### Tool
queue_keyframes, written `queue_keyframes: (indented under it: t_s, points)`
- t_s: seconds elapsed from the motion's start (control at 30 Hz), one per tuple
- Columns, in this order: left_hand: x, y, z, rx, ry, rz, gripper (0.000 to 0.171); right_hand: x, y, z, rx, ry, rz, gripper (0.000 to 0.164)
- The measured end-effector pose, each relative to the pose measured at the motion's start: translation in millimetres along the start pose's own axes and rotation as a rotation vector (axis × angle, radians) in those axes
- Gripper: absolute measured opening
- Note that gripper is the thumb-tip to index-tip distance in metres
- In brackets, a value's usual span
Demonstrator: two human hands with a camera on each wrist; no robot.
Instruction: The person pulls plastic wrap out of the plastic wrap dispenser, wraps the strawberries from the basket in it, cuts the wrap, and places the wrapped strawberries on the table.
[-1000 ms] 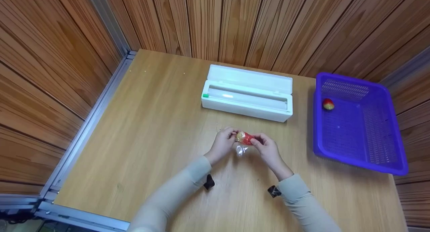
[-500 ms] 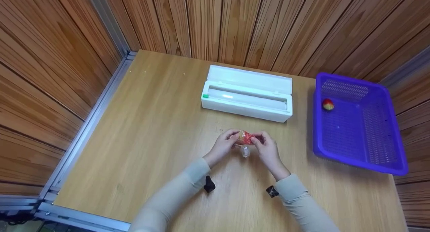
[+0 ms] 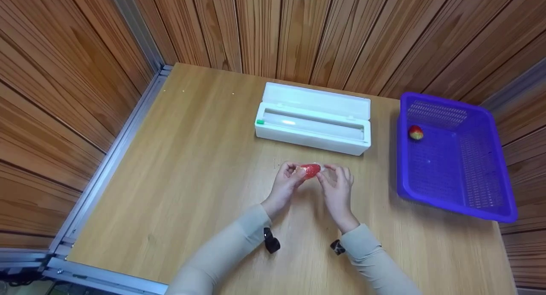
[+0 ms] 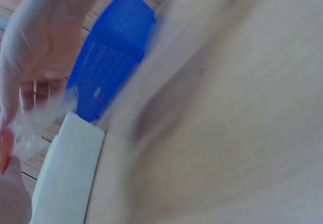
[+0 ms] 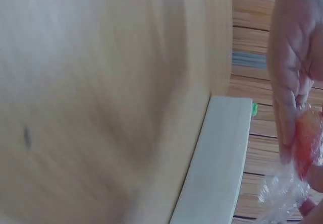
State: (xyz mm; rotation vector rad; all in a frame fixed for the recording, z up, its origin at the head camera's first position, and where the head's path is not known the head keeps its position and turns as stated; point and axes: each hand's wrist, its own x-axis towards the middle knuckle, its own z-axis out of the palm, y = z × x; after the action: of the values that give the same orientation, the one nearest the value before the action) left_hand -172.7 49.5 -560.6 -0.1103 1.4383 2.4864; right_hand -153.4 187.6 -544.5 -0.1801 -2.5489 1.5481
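Here, red fruit (image 3: 310, 170) gripped before the film dispenser (image 3: 307, 144)

The left hand (image 3: 282, 183) grips the fruit; the right hand (image 3: 339, 192) pinches clear film (image 5: 283, 189) at one end. Its long axis runs hand to hand. The purple basket (image 3: 458, 211) stands right of the dispenser.

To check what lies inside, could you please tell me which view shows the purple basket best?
The head view shows the purple basket best, because its whole rim and the red-and-yellow item inside are visible. The left wrist view shows it bluish and slanted, with no item visible inside; the right wrist view lacks it.
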Motion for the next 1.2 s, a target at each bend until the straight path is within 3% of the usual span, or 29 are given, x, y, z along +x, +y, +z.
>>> queue_keyframes:
  t_s: [0.1, 0.2, 0.47, 0.63, 0.8, 1.07, 1.2]
  points:
    - [-3.5, 2.4, 3.9, -0.157, -0.002, 0.006, 0.017, -1.9, -3.0, 4.2, 0.052, 0.022, 0.017, 0.043]
    - [-5.2, 4.4, 6.4, -0.223, 0.010, -0.001, 0.013, -3.8, -6.9, 7.1, 0.094, 0.020, 0.059, 0.045]
    - [-7.1, 3.1, 6.5, -0.240, -0.013, 0.006, 0.012, -7.7, -14.3, 7.5, 0.373, -0.162, 0.140, 0.049]
    - [-9.5, 0.1, 5.0, -0.082, -0.015, 0.000, 0.021, -8.3, -18.3, 5.6, 0.547, -0.248, 0.115, 0.046]
    - [-10.7, -1.3, 2.5, 0.124, -0.010, 0.022, 0.031, -7.7, -18.8, 3.2, 0.636, -0.236, 0.115, 0.042]
    - [-14.3, -2.8, 1.3, 0.088, -0.075, 0.045, 0.041, -4.7, -17.4, 2.1, 0.580, -0.150, 0.120, 0.034]
    - [-14.8, 0.9, -4.3, 0.193, -0.125, 0.065, 0.050, -3.9, -15.8, 1.3, 0.564, -0.169, 0.112, 0.036]
